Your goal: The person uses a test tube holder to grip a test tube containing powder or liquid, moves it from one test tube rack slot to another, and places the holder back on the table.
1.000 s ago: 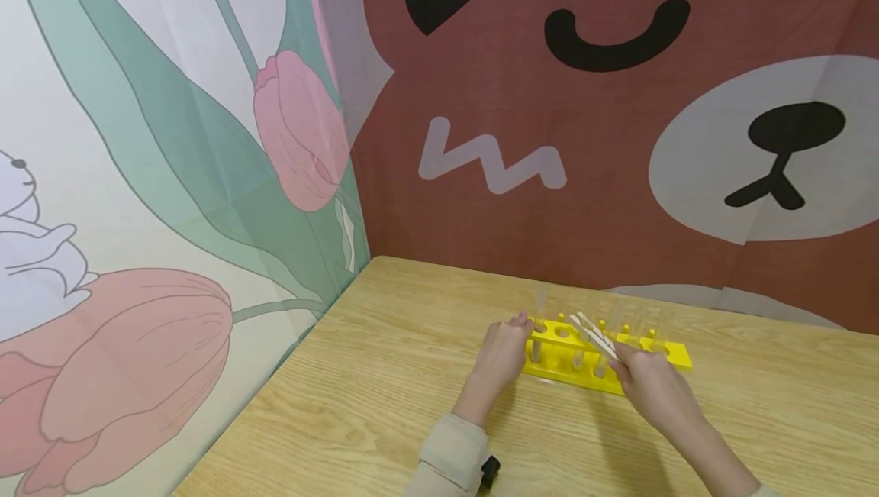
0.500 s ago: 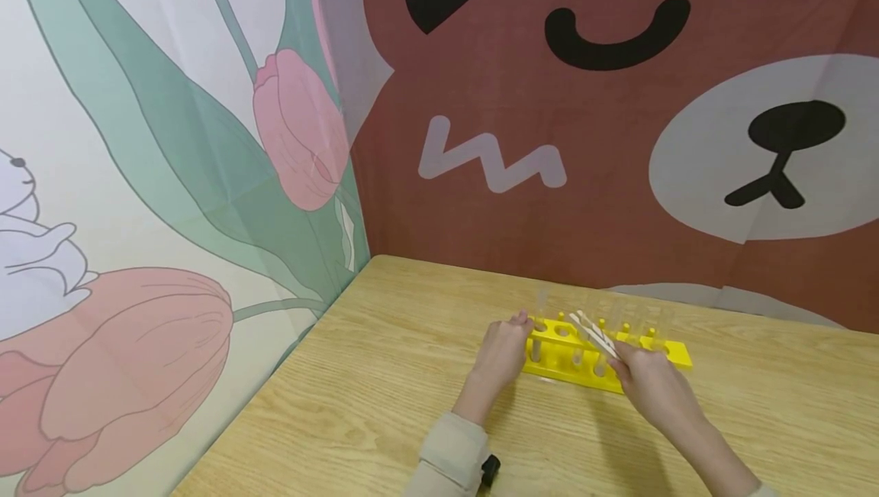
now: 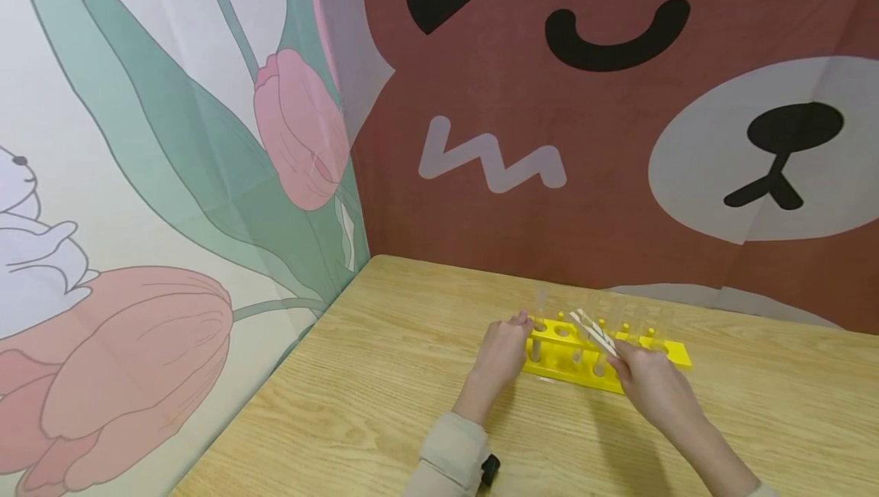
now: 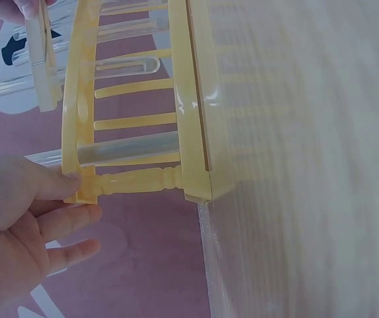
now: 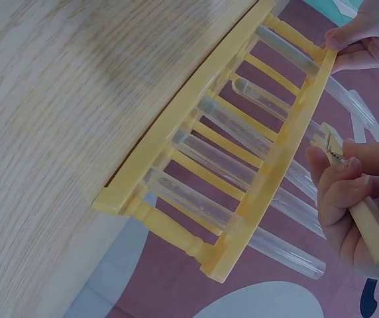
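On the table stands a yellow test tube rack (image 3: 676, 353) with several clear test tubes in it. My left hand (image 3: 501, 353) pinches the left end of its top plate between thumb and fingers, with two fingers extended below in the left wrist view. My right hand (image 3: 655, 384) grips a wooden test tube holder (image 3: 594, 334), a metal spring showing at its middle. The holder's tips lie over the top plate, at one test tube (image 5: 262, 99). That tube's rounded bottom hangs a little short of the rack's base, while neighbouring tubes (image 5: 193, 199) reach down to it.
The wood-grain table (image 3: 357, 390) extends around the rack. Behind it hangs a cloth (image 3: 481, 230) with a brown bear print, and a tulip-print cloth (image 3: 172, 199) covers the left side. A small black object (image 3: 491, 470) sits by the left sleeve (image 3: 453, 447).
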### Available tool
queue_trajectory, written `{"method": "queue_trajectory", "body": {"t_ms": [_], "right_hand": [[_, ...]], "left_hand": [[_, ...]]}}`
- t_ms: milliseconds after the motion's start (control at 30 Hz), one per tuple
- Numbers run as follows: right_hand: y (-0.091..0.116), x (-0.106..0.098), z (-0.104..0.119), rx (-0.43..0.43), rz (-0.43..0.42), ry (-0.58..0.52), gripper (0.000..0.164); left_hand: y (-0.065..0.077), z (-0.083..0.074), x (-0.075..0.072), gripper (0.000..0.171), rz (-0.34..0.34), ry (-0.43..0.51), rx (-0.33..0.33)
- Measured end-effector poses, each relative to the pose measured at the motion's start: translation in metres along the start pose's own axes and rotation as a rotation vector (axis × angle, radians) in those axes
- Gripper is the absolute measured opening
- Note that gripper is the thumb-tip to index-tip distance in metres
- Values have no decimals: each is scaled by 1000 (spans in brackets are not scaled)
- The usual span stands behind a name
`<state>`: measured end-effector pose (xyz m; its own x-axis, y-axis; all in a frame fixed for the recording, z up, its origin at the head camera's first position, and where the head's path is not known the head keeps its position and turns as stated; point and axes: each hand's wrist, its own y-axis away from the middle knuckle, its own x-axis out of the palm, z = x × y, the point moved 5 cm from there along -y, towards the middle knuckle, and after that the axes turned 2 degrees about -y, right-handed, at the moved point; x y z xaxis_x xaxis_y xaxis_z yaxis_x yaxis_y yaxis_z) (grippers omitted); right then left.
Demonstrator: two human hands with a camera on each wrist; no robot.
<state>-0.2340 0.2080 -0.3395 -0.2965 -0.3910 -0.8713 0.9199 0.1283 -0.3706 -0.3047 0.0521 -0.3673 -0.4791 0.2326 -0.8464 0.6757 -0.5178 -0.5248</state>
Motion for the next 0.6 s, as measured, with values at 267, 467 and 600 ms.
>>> {"method": "queue_trajectory", "body": {"t_ms": [267, 467, 600], "right_hand": [[1, -1, -1, -3, -9, 3, 8], [1, -2, -1, -3, -7, 11, 8], [1, -2, -2, -2, -2, 7, 7]], "left_hand": [[0, 0, 0, 26, 28, -4, -6], [0, 0, 1, 26, 29, 5, -6], [0, 0, 1, 25, 26, 11, -7]]}}
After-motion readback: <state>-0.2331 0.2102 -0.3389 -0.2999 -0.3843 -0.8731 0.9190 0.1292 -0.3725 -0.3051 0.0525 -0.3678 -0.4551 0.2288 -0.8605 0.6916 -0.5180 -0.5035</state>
